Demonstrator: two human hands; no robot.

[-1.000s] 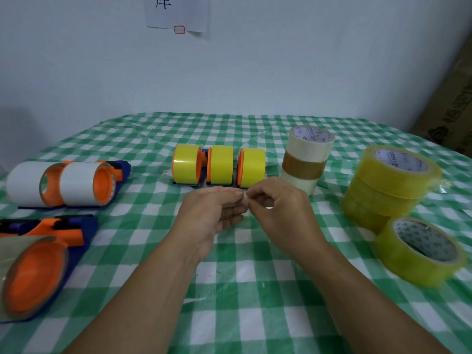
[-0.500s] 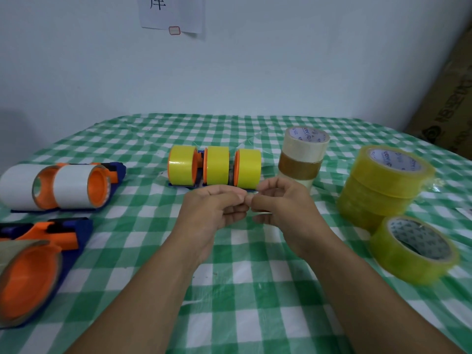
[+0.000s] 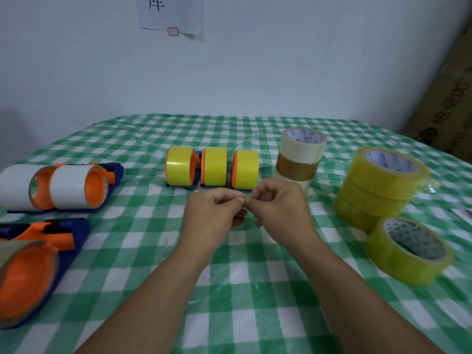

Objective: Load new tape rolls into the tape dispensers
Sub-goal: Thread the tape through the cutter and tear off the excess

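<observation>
Green checked cloth (image 3: 229,277) lies under the fingertips (image 3: 240,200), which meet just above it. The left hand (image 3: 217,210) and right hand (image 3: 278,208) both have their fingers curled in, with thumb and forefinger tips pressed together, hand against hand. Whether anything is pinched there I cannot tell; the spot is too small to make out.

Just beyond the fingertips, three yellow rolls (image 3: 212,166) sit side by side on orange hubs in blue dispensers. Beyond the right hand and a little to its right stands a cream stack (image 3: 300,154) of rolls with a brown one in the middle. Farther right is a yellowish stack (image 3: 380,185), and a loose roll (image 3: 408,249) lies flat just in front of it, nearer the person.

Well to the left of the left hand, two white rolls (image 3: 58,187) sit on orange hubs. Nearer the person on that side, a blue dispenser (image 3: 30,272) carries a brownish roll. A paper (image 3: 171,14) hangs on the wall behind, and a cardboard box (image 3: 449,98) stands far right.
</observation>
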